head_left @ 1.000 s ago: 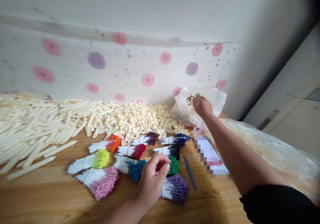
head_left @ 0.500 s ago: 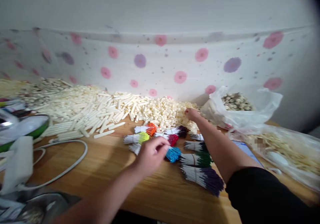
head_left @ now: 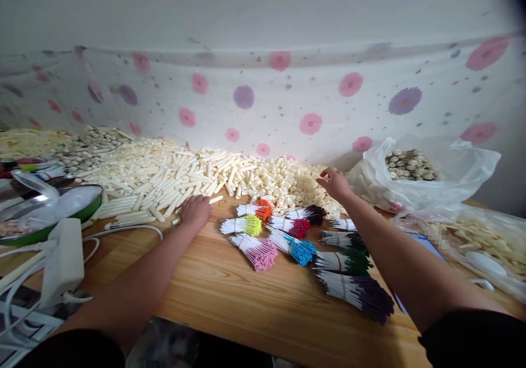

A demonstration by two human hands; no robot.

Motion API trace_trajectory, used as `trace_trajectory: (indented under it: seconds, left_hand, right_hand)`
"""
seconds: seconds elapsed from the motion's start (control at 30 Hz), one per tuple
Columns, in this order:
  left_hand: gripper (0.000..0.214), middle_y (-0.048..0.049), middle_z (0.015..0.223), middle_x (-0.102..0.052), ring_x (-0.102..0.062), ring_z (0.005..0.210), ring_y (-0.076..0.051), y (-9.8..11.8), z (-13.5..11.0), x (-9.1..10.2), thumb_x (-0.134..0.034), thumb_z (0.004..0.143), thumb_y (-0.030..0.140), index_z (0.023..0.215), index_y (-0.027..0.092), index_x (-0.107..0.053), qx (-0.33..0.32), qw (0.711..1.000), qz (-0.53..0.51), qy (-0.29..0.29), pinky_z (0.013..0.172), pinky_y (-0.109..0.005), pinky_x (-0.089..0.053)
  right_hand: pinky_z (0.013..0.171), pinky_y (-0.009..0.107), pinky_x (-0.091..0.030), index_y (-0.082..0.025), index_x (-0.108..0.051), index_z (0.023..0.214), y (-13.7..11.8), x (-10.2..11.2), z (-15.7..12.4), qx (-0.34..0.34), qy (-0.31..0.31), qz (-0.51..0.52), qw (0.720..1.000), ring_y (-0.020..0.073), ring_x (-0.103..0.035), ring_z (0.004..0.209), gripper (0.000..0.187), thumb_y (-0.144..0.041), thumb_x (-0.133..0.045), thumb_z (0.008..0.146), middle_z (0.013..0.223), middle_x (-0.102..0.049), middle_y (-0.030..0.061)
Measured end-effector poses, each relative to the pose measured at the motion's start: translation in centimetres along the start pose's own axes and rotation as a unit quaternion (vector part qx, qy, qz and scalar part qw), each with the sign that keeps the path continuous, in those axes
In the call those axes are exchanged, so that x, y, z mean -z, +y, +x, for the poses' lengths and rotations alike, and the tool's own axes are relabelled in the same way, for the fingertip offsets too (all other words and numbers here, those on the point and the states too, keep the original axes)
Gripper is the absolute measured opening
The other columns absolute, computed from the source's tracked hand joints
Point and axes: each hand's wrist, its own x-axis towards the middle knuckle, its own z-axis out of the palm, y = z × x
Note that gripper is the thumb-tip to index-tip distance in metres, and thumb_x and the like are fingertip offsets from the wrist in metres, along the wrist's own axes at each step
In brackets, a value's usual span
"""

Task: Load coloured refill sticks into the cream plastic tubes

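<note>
My left hand [head_left: 195,212] rests knuckles-up on the wooden table [head_left: 230,296] at the near edge of a heap of cream plastic tubes [head_left: 172,179]; its fingers are curled under and hidden. My right hand [head_left: 335,183] reaches over a pile of small cream cage-like rings [head_left: 287,184], fingers pinched together at the pile. Between my arms lie several banded bundles of thin refills with coloured tips: orange [head_left: 255,209], yellow-green [head_left: 241,225], pink [head_left: 255,250], blue [head_left: 292,245], dark red [head_left: 291,226], purple [head_left: 357,292].
A clear bag of small round parts [head_left: 411,173] sits at the right, with another plastic bag of cream pieces [head_left: 480,242] in front of it. At the left are a white power adapter with cable [head_left: 61,261] and a green-rimmed dish [head_left: 45,214]. A flowered sheet [head_left: 263,99] hangs behind.
My left hand left the coloured bundles and moved left to the tube heap. My right hand came out of the bag to the ring pile. The view swung left.
</note>
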Motion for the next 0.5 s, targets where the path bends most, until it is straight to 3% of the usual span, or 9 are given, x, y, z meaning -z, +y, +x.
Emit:
trace_trajectory:
  seconds: [0.1, 0.23, 0.3, 0.4, 0.43, 0.47, 0.5]
  left_hand:
    - [0.022, -0.0174, 0.103, -0.061, -0.046, 0.106, -0.033, 0.9, 0.9, 0.3, -0.049, 0.081, 0.024, 0.094, 0.013, -0.064, 0.011, 1.0, -0.012, 0.013, 0.089, -0.044, -0.033]
    - [0.025, -0.0177, 0.104, -0.058, -0.043, 0.109, -0.036, 3.6, 1.4, 2.7, -0.045, 0.084, 0.025, 0.097, 0.013, -0.062, 0.027, 0.997, -0.056, 0.056, 0.092, -0.05, -0.031]
    - [0.029, -0.0168, 0.107, -0.055, -0.044, 0.109, -0.035, 6.7, 0.7, 4.3, -0.043, 0.087, 0.031, 0.101, 0.013, -0.061, 0.014, 0.992, -0.1, 0.076, 0.091, -0.047, -0.034]
    - [0.025, -0.0092, 0.095, -0.057, -0.054, 0.091, -0.024, 13.8, -2.5, 6.5, -0.048, 0.086, 0.035, 0.096, 0.016, -0.061, -0.052, 0.973, -0.217, 0.061, 0.079, -0.035, -0.044]
    - [0.024, -0.0049, 0.084, -0.058, -0.056, 0.078, -0.019, 16.4, -4.1, 7.1, -0.046, 0.087, 0.038, 0.093, 0.018, -0.059, -0.081, 0.96, -0.265, 0.035, 0.069, -0.03, -0.045]
    - [0.023, -0.0027, 0.075, -0.056, -0.054, 0.067, -0.016, 19.0, -5.8, 7.7, -0.048, 0.087, 0.038, 0.09, 0.017, -0.058, -0.108, 0.909, -0.401, -0.027, 0.061, -0.027, -0.043]
    - [0.023, -0.0008, 0.069, -0.055, -0.051, 0.06, -0.013, 21.4, -7.6, 8.1, -0.051, 0.085, 0.039, 0.089, 0.017, -0.056, -0.121, 0.84, -0.521, -0.09, 0.055, -0.025, -0.041]
  right_hand:
    - [0.07, 0.029, -0.043, -0.017, -0.058, 0.089, 0.3, 3.3, -2.2, 0.025, 0.039, 0.041, 0.998, 0.0176, -0.055, 0.076, 0.018, -0.031, -0.061, 0.077, 0.083, -0.057, 0.0045]
    - [0.057, 0.026, -0.043, -0.019, -0.051, 0.095, 1.9, 8.1, -7.2, 0.033, 0.066, 0.113, 0.991, 0.014, -0.054, 0.062, 0.021, -0.035, -0.055, 0.08, 0.074, -0.057, 0.0002]
    - [0.056, 0.026, -0.045, -0.02, -0.051, 0.098, 2.5, 10.1, -10.5, 0.057, 0.056, 0.195, 0.978, 0.0144, -0.056, 0.063, 0.028, -0.04, -0.057, 0.08, 0.075, -0.059, 0.0005]
    - [0.059, 0.027, -0.048, -0.019, -0.059, 0.093, 2.4, 11.9, -15.5, 0.094, 0.001, 0.293, 0.952, 0.0157, -0.058, 0.067, 0.031, -0.042, -0.066, 0.075, 0.079, -0.064, 0.0035]
    - [0.059, 0.028, -0.048, -0.019, -0.061, 0.092, 2.1, 12.2, -17.1, 0.101, -0.02, 0.304, 0.947, 0.0158, -0.059, 0.068, 0.029, -0.041, -0.066, 0.075, 0.08, -0.065, 0.0042]
    - [0.06, 0.028, -0.048, -0.018, -0.063, 0.092, 1.7, 12.5, -18.4, 0.107, -0.036, 0.313, 0.943, 0.016, -0.059, 0.068, 0.027, -0.04, -0.066, 0.076, 0.08, -0.065, 0.0048]
    - [0.06, 0.029, -0.049, -0.018, -0.064, 0.092, 1.3, 12.7, -19.5, 0.111, -0.042, 0.319, 0.94, 0.0161, -0.059, 0.068, 0.026, -0.039, -0.065, 0.077, 0.081, -0.066, 0.0051]
